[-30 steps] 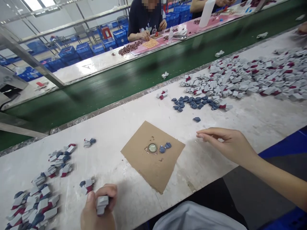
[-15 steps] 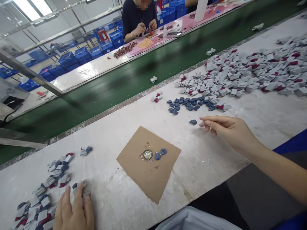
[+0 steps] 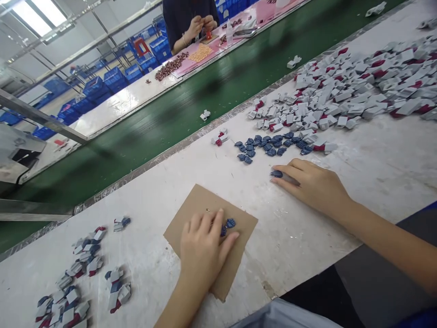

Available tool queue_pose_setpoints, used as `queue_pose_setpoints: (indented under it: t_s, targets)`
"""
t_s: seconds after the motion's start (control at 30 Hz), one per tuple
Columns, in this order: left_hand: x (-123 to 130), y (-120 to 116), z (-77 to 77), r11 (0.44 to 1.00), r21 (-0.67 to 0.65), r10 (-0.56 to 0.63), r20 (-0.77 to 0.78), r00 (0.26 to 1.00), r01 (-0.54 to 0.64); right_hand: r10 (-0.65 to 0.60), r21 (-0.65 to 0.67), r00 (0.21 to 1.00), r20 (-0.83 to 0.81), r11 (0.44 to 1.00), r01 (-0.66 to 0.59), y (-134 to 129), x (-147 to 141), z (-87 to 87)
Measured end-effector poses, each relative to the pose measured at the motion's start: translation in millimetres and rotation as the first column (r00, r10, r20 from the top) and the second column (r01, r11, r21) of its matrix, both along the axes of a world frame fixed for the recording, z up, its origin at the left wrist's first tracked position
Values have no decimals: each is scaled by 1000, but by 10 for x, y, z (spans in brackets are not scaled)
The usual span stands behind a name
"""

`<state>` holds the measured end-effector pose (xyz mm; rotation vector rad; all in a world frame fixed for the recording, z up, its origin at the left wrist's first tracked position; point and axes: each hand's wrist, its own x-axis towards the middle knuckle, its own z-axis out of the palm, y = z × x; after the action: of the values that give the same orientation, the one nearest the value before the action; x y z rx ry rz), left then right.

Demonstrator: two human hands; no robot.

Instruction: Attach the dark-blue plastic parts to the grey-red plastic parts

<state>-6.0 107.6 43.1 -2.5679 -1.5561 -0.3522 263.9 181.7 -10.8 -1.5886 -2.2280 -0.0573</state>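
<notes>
My left hand [image 3: 204, 239] lies palm down over a square of brown cardboard [image 3: 194, 200], its fingers spread. It covers the round, gold-rimmed item lying there. Two small dark-blue moulded pieces [image 3: 231, 223] sit beside its index finger and thumb. Over on the right, the thumb and index finger of my right hand [image 3: 312, 182] close around another small dark-blue piece [image 3: 276, 174] at the table surface. Just beyond that hand is a cluster of similar blue pieces [image 3: 268, 145].
A large heap of grey and dark-red parts [image 3: 355, 86] covers the right side. Joined grey, blue and red parts [image 3: 64, 300] gather at the left, with a smaller group [image 3: 118, 289] beside them. Past the table edge runs a green conveyor belt [image 3: 170, 114]; a co-worker [image 3: 191, 23] sits across it.
My left hand has moved right from the joined parts onto the cardboard. My right hand has shifted slightly left, and its thumb and finger have closed around the lone blue piece.
</notes>
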Motion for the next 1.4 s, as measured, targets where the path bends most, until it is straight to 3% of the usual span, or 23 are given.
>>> queue_pose_setpoints:
  t_s: [0.07, 0.13, 0.23, 0.3, 0.37, 0.57, 0.7, 0.87, 0.93, 1.0, 1.07, 1.1, 1.17, 1.27, 1.33, 1.4]
  targets:
    - [153, 64, -31, 1000, -16, -15, 5, 1000, 15, 4, 47, 999, -50, 999, -1, -44, 15, 35]
    - [182, 57, -40, 1000, -14, -9, 109, 994, 10, 70, 149, 993, -94, 987, -56, -133, -14, 107]
    - [130, 1, -22, 1000, -29, 12, 306, 952, -4, 316, 255, 930, -186, 930, -265, -325, -214, 235]
    - [112, -25, -21, 998, -60, 16, 354, 935, 6, 460, 245, 848, -265, 882, -402, -443, -418, 290]
    - [123, -31, -47, 997, -74, -2, 322, 947, 27, 518, 185, 798, -308, 855, -484, -515, -607, 295]
    - [173, -16, -159, 999, -12, -42, 142, 989, 44, 498, -41, 812, -303, 845, -533, -497, -777, 128]
    - [176, -13, -144, 997, -56, -39, 111, 993, 46, 520, -40, 813, -261, 836, -547, -493, -788, 78]
    - [99, 22, -19, 990, -139, -30, 13, 999, 32, 524, -55, 804, -282, 828, -558, -468, -707, 163]
    - [-5, 129, 95, 984, -176, -21, 37, 999, 28, 449, 17, 843, -296, 885, -466, -397, -556, 204]
    - [-147, 365, 217, 989, -145, 31, 91, 995, -18, 250, 95, 944, -215, 967, -235, -290, -358, 208]
    - [-305, 753, 297, 986, -63, 161, 156, 975, -153, 37, 129, 996, -77, 991, -27, -168, -177, 162]
    - [-383, 995, 305, 969, -40, 249, 186, 950, -246, -11, 131, 1000, -19, 991, 13, -110, -111, 123]
    - [-522, 1528, 253, 927, -64, 373, 227, 900, -369, 0, 135, 999, 44, 991, -6, -17, -41, 31]
    - [-652, 2265, 51, 910, -146, 412, 229, 882, -387, 58, 198, 997, 50, 978, -67, 38, -57, -81]
    - [-664, 2612, -91, 906, -184, 419, 250, 873, -382, 55, 232, 997, 48, 971, -65, 33, -96, -113]
    - [-630, 2816, -183, 905, -208, 419, 284, 863, -371, 12, 205, 999, 40, 979, -20, 26, -122, -115]
